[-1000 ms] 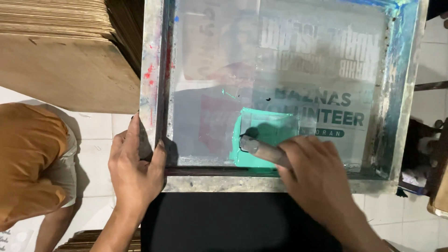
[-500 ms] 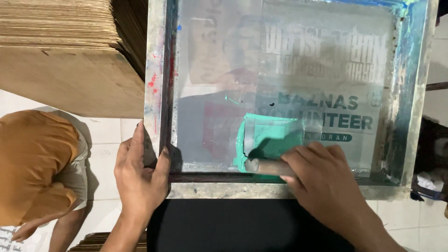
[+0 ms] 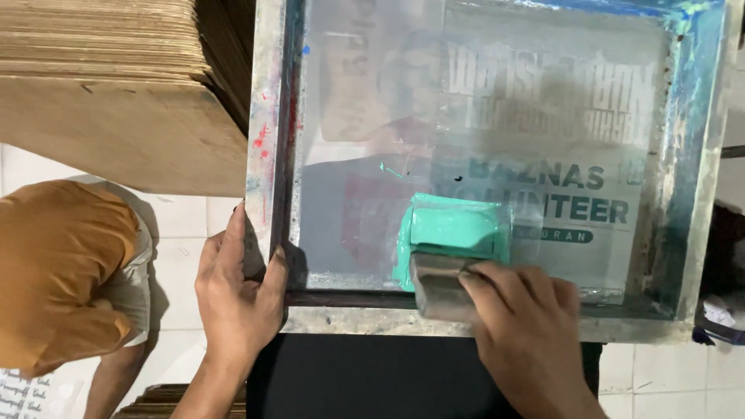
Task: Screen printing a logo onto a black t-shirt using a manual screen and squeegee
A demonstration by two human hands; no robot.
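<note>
A metal-framed printing screen (image 3: 268, 155) lies flat over a black cloth (image 3: 365, 380). Its grey mesh carries pale lettering and a faint picture. My left hand (image 3: 237, 299) grips the frame's near left corner, thumb on the inner edge. My right hand (image 3: 531, 341) holds a small squeegee (image 3: 438, 283) at the near edge of the mesh. A thick patch of teal ink (image 3: 454, 229) lies just beyond the squeegee blade.
A tall stack of brown cardboard sheets (image 3: 116, 85) stands at the far left, beside the frame. A person in an orange shirt (image 3: 62, 271) crouches on the white tiled floor at the left. Blue paint stains the frame's right side (image 3: 694, 140).
My right hand has drawn the squeegee toward me to the near edge of the mesh, leaving the teal ink patch behind it. My left hand has stayed on the frame corner.
</note>
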